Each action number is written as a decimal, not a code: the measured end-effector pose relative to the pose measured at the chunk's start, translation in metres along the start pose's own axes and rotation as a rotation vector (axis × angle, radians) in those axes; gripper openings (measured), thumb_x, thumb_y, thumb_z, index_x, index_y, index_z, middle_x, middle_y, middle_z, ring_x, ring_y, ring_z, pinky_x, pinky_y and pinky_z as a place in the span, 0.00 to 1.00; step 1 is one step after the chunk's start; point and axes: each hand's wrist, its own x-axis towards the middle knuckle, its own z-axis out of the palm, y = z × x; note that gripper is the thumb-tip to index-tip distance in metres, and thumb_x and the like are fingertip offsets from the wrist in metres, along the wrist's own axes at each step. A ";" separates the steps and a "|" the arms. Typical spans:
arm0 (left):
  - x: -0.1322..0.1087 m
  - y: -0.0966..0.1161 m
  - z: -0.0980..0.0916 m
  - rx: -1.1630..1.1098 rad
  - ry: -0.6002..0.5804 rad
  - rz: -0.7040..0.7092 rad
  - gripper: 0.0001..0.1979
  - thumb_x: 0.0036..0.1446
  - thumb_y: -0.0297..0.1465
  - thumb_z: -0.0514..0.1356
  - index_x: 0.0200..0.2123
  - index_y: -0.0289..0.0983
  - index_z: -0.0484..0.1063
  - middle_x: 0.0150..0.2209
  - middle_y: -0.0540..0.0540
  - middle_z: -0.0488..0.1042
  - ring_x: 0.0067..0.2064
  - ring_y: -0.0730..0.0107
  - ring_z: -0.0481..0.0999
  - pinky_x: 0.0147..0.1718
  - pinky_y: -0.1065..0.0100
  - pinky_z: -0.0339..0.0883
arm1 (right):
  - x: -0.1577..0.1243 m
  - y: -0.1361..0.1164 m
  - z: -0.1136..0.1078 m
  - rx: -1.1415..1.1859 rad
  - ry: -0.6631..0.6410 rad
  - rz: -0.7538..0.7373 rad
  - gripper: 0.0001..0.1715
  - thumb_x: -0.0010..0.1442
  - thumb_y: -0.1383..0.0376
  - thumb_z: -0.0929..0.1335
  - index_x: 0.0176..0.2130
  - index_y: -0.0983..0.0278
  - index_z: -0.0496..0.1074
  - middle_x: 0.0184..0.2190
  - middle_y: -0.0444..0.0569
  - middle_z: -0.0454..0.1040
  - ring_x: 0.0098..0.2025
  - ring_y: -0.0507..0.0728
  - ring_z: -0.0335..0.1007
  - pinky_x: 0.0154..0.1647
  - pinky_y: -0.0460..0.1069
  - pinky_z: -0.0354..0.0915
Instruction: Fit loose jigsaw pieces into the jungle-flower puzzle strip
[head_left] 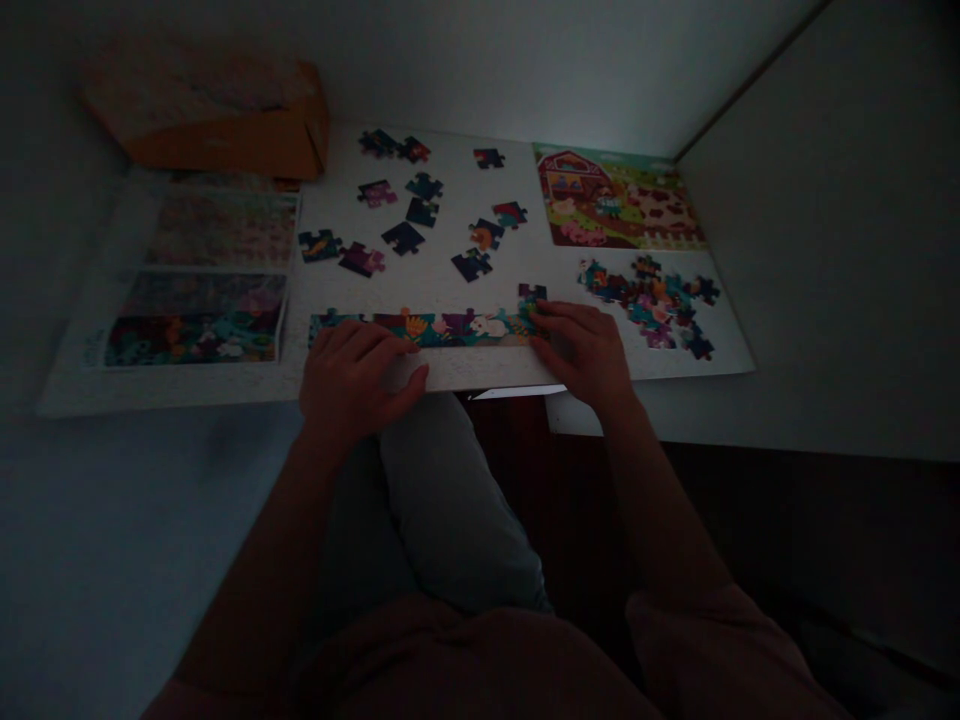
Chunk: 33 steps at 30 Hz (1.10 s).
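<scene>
A joined strip of jigsaw pieces [450,331], with a white rabbit on it, runs along the table's front edge. On its left end rests my left hand [356,375], fingers laid over the strip and thumb apart. At the right end my right hand [585,345] has its thumb and fingertips closed on a jigsaw piece [532,300]. That piece meets the strip's end; my fingers partly cover it, so I cannot tell whether it is fully locked in.
Loose jigsaw pieces [403,238] lie scattered behind the strip. A heap of pieces [660,305] sits at the right, below a farm picture [619,198]. An orange box [225,140] stands at the back left, behind a picture sheet [199,320]. Walls border the white table [465,372].
</scene>
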 end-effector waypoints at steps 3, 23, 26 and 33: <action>0.000 0.000 0.001 -0.024 0.017 0.005 0.07 0.73 0.42 0.71 0.47 0.48 0.88 0.48 0.40 0.90 0.54 0.41 0.86 0.57 0.39 0.80 | 0.000 0.001 0.000 -0.006 -0.015 -0.010 0.23 0.88 0.54 0.73 0.72 0.46 0.90 0.77 0.53 0.87 0.78 0.78 0.84 0.83 0.80 0.76; 0.001 0.000 0.000 0.026 0.032 0.024 0.09 0.74 0.43 0.68 0.47 0.47 0.87 0.49 0.41 0.92 0.53 0.42 0.87 0.55 0.40 0.81 | 0.000 -0.006 -0.001 -0.002 0.052 -0.018 0.25 0.87 0.56 0.73 0.75 0.54 0.84 0.77 0.57 0.88 0.78 0.75 0.83 0.80 0.77 0.77; 0.001 0.000 -0.001 -0.004 0.015 0.001 0.07 0.73 0.44 0.70 0.47 0.50 0.87 0.48 0.41 0.92 0.53 0.40 0.87 0.56 0.38 0.81 | 0.001 -0.006 -0.001 -0.026 0.016 -0.003 0.20 0.86 0.55 0.73 0.69 0.45 0.89 0.76 0.50 0.88 0.81 0.77 0.81 0.82 0.81 0.75; -0.002 0.000 -0.001 -0.026 0.029 0.018 0.05 0.74 0.39 0.72 0.50 0.51 0.86 0.50 0.40 0.92 0.55 0.37 0.91 0.57 0.39 0.81 | 0.002 -0.005 -0.001 -0.016 0.017 -0.008 0.21 0.86 0.54 0.72 0.70 0.43 0.90 0.74 0.49 0.89 0.79 0.78 0.83 0.80 0.83 0.75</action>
